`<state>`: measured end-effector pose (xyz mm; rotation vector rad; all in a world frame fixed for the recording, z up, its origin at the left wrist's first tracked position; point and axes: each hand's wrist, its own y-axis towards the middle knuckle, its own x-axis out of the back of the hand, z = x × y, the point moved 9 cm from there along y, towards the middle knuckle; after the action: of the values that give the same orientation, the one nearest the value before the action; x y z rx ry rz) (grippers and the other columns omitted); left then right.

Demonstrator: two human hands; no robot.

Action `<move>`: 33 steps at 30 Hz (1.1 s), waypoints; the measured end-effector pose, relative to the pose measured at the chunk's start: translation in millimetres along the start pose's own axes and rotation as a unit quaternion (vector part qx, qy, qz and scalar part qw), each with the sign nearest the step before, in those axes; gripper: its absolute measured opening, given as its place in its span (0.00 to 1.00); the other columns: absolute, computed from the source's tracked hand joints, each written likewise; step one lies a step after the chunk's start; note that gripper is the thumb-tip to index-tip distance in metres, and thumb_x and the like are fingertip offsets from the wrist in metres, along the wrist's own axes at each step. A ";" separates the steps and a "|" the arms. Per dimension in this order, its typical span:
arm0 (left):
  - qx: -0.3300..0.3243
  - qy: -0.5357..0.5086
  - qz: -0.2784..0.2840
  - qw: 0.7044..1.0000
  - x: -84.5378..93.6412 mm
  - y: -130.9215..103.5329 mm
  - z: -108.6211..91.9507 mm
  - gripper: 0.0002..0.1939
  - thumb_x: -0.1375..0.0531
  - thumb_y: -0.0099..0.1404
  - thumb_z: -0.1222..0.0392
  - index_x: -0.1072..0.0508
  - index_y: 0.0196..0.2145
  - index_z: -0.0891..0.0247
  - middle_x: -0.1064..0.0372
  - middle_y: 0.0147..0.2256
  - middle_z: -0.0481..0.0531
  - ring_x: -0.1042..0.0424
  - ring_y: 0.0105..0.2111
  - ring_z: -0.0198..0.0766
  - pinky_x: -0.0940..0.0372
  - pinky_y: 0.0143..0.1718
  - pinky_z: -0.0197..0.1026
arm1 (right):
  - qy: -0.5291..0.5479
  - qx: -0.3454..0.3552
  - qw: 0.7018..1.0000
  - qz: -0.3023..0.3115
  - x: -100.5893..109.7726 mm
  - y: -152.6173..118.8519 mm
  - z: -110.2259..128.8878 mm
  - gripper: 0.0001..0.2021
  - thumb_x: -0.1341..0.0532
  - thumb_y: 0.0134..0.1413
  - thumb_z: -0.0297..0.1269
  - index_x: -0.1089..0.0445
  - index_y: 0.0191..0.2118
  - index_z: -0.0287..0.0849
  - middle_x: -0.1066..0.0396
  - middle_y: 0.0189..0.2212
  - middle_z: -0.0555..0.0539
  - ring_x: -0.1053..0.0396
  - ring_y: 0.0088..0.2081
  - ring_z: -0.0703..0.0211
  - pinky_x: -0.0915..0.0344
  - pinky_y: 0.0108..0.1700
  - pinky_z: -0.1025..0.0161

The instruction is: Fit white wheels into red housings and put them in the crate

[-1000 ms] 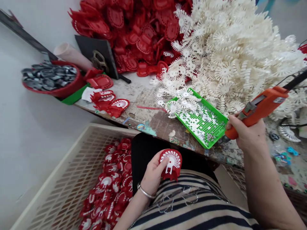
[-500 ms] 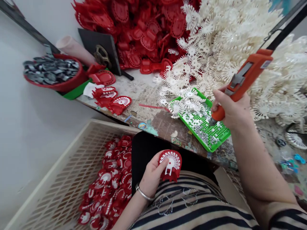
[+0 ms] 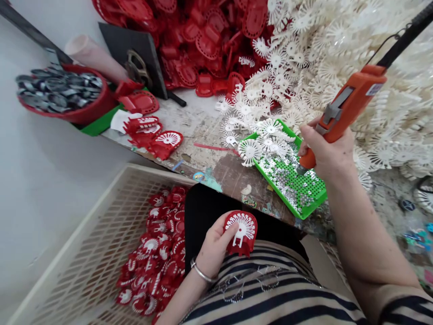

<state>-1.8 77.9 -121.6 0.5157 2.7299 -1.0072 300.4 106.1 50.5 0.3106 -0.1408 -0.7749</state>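
My left hand [image 3: 214,248] pinches a red plastic piece [image 3: 249,247] low in front of my lap, thumb on top. A white fan-shaped part [image 3: 241,228] lies on that piece. My right hand [image 3: 333,153] is wrapped round an orange electric screwdriver [image 3: 352,104], its cable rising to the upper right. The screwdriver's tip points down into a green perforated tray [image 3: 313,210]; whether it touches anything there I cannot tell. Many small silvery metal pieces [image 3: 282,178] are spread in the tray. Several white fan parts [image 3: 250,151] lie across its far left corner.
Behind the tray, a heap of white fan parts [image 3: 318,67] meets a heap of red pieces [image 3: 206,40]. A red bowl of grey parts [image 3: 110,104] stands at the left. Below the bench edge, a cream crate [image 3: 77,243] holds red-and-white assemblies [image 3: 152,248].
The view has shifted slightly, so the bench things sit a little differently. Both hands keep their holds, and the screwdriver's tip stays over the tray, moved only slightly.
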 end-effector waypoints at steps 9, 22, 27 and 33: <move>0.012 0.003 -0.009 1.000 -0.5 0.2 1.6 0.25 0.29 0.49 0.52 0.25 0.43 0.65 0.22 0.36 0.55 0.26 0.31 0.38 0.32 0.35 0.39 | 0.000 0.005 1.000 0.008 -0.5 -1.5 3.6 0.13 0.30 0.43 0.40 0.34 0.30 0.41 0.39 0.13 0.56 0.39 0.14 0.63 0.39 0.18 0.63; 0.018 -0.002 -0.012 1.000 -0.2 0.4 3.6 0.24 0.30 0.50 0.53 0.25 0.44 0.65 0.22 0.36 0.53 0.27 0.29 0.36 0.31 0.34 0.37 | 0.013 -0.011 1.000 -0.005 2.3 -8.9 0.8 0.14 0.30 0.43 0.40 0.34 0.33 0.42 0.38 0.15 0.57 0.38 0.14 0.63 0.37 0.17 0.63; 0.012 0.003 -0.017 1.000 0.2 -0.2 1.5 0.25 0.29 0.49 0.52 0.25 0.43 0.65 0.22 0.36 0.54 0.26 0.30 0.38 0.31 0.34 0.38 | 0.012 -0.008 1.000 -0.010 5.3 -7.7 1.1 0.14 0.31 0.44 0.40 0.34 0.33 0.42 0.38 0.13 0.58 0.38 0.14 0.63 0.36 0.19 0.63; 0.010 0.011 -0.015 1.000 1.2 0.1 2.9 0.25 0.30 0.49 0.52 0.25 0.43 0.65 0.22 0.36 0.55 0.25 0.30 0.39 0.31 0.35 0.39 | 0.030 -0.001 0.999 -0.017 8.7 -4.8 0.2 0.12 0.32 0.44 0.39 0.35 0.31 0.43 0.38 0.13 0.58 0.39 0.14 0.63 0.37 0.19 0.63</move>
<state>-2.8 76.4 -124.2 0.4939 2.7571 -1.0419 303.3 96.7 49.2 0.3348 -0.0785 -0.7991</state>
